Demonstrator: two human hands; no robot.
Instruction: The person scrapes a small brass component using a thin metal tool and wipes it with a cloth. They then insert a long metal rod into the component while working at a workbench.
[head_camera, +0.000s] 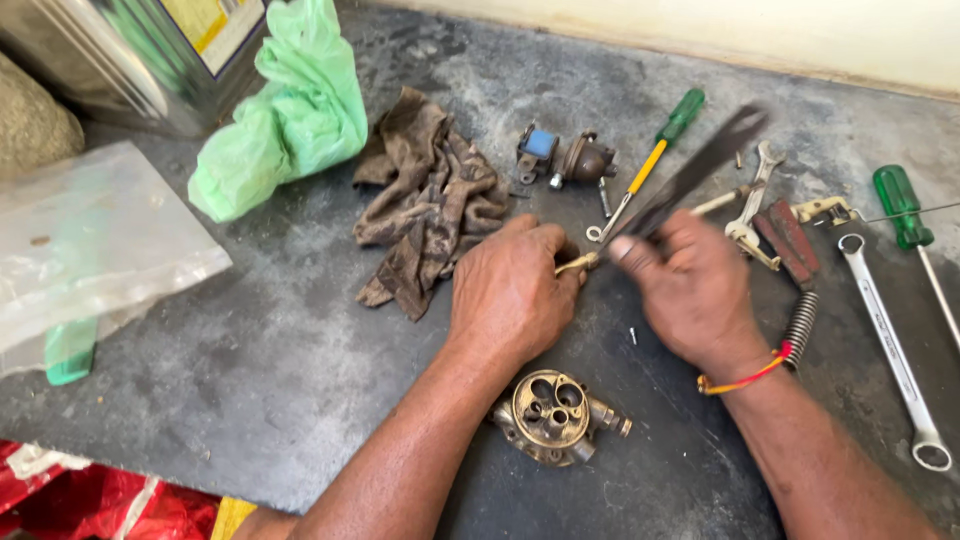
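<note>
The small brass part (578, 263) lies sideways between both hands, its tip pointing right. The left hand (510, 290) is closed tight around it. The right hand (690, 290) is closed around a long dark flat tool (700, 170) that slants up and to the right and looks blurry. A round brass carburetor body (555, 415) sits on the gray table (300, 400), holes facing up, just below the hands.

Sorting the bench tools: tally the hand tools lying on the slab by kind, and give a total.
Green-handled screwdrivers: 2
Combination spanner: 1
Small open spanner: 1
Coil spring: 1
Total: 5
The blurred flat blade in the right hand is not counted.
</note>
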